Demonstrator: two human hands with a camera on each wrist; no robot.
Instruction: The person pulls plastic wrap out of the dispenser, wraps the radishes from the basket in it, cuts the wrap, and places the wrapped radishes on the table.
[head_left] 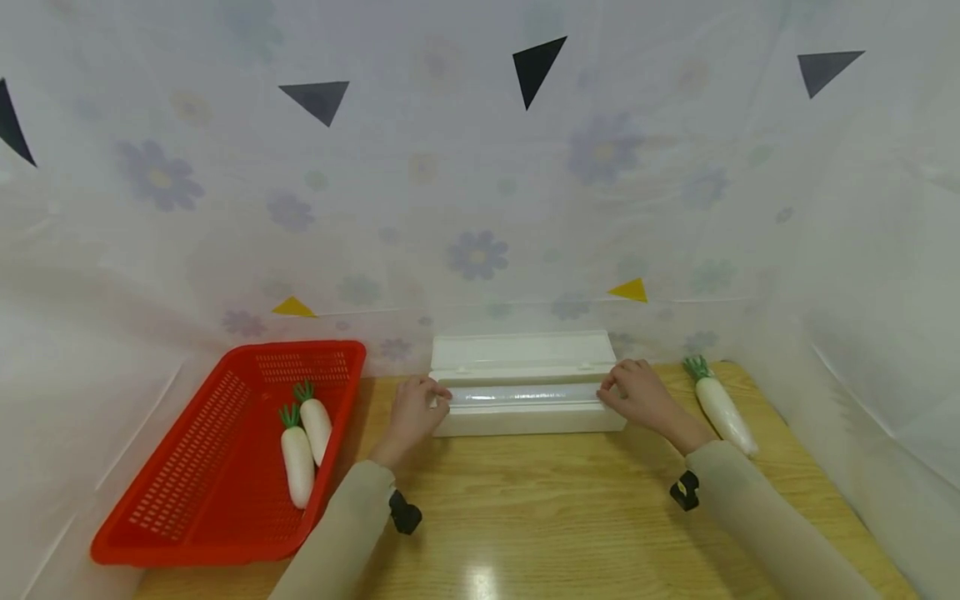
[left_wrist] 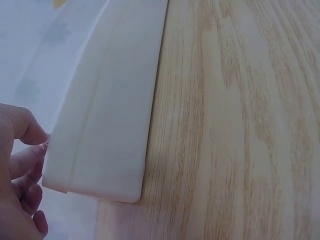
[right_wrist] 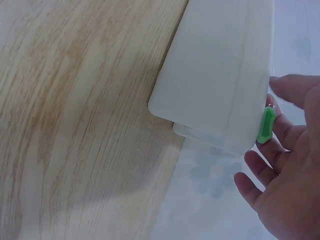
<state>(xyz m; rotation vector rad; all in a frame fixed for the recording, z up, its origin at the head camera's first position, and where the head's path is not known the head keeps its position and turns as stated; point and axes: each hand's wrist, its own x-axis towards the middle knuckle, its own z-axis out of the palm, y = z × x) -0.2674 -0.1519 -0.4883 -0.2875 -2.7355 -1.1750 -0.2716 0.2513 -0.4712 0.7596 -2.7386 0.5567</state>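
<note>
A long white cling film dispenser [head_left: 525,422] lies on the table with its lid [head_left: 522,350] raised at the back. Shiny clear cling film [head_left: 525,393] stretches across its opening. At the left end, my left hand [head_left: 415,410] pinches the film's edge between thumb and forefinger, and a bit of clear film shows at the fingertips in the left wrist view. My right hand [head_left: 639,393] pinches the film at the opposite end. Beside the right fingers, a small green piece [right_wrist: 267,124] sits at the dispenser's upper edge.
To the left stands a red plastic basket [head_left: 225,550] holding two white radishes [head_left: 298,468] with green tops. Another white radish [head_left: 723,408], shiny on its surface, lies at the right. A patterned white curtain [head_left: 480,183] hangs behind the wooden table [head_left: 540,517].
</note>
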